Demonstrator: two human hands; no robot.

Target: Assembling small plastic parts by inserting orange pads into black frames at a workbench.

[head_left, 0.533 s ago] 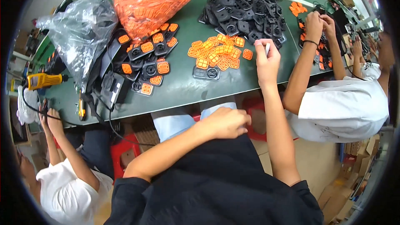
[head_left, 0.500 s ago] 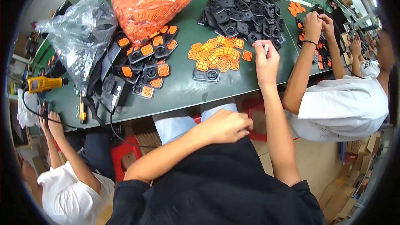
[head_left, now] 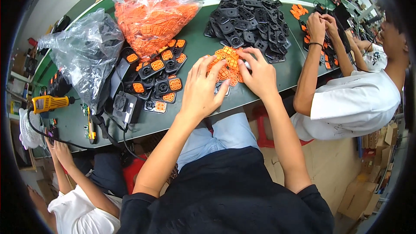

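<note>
My left hand (head_left: pixel 203 89) lies over the left side of a pile of orange four-square button pads (head_left: pixel 226 57), fingers spread, thumb pointing right. My right hand (head_left: pixel 260 74) is at the right side of the same pile, its fingers curved over the pads. A small whitish object (head_left: pixel 247 65) shows between its thumb and fingers; its kind I cannot make out. Under my hands, a black plate (head_left: pixel 218 89) is mostly hidden. Just beyond the right hand rises a heap of black plastic housings (head_left: pixel 251 24).
A clear bag of orange pads (head_left: pixel 154 21) and a crumpled plastic bag (head_left: pixel 89 56) stand at left. Near them are black housings with orange pads fitted (head_left: pixel 161 84), a black boxy device (head_left: pixel 126 106) and a yellow heat gun (head_left: pixel 52 103). People work on both sides, one at right (head_left: pixel 351 99).
My left hand has risen from my lap to the orange pads. My right hand has moved left from beside the black heap to the pads. The view has shifted slightly.
</note>
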